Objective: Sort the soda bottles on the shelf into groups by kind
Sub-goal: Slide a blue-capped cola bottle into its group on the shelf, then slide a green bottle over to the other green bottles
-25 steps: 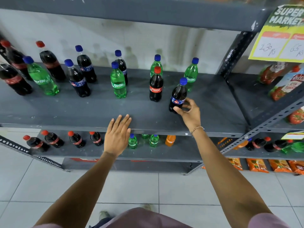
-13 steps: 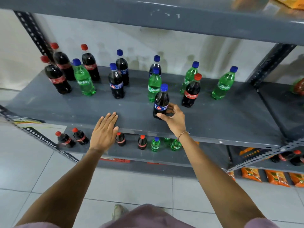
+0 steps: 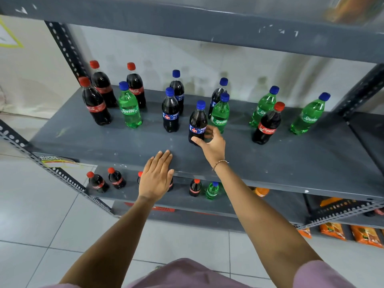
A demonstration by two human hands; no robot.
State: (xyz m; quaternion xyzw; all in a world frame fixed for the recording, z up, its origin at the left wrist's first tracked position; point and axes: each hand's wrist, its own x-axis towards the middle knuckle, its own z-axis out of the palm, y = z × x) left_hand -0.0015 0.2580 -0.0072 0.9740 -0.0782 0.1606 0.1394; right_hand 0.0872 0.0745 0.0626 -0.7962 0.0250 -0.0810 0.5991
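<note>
Left hand (image 3: 156, 178) hides a lower-shelf bottle (image 3: 140, 177).

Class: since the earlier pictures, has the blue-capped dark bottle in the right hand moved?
Yes: the bottle has gone left, from right of the lone Coca-Cola bottle to its left.

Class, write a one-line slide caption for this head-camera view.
Right hand grips a blue-capped cola bottle on the grey shelf; left hand rests flat.

Green bottle (image 3: 129, 107) label: "Sprite". Right red-capped bottle (image 3: 267, 125) label: "Coca-Cola". Shelf-edge tag (image 3: 54, 161), near left: "SUPER MARKET".
</note>
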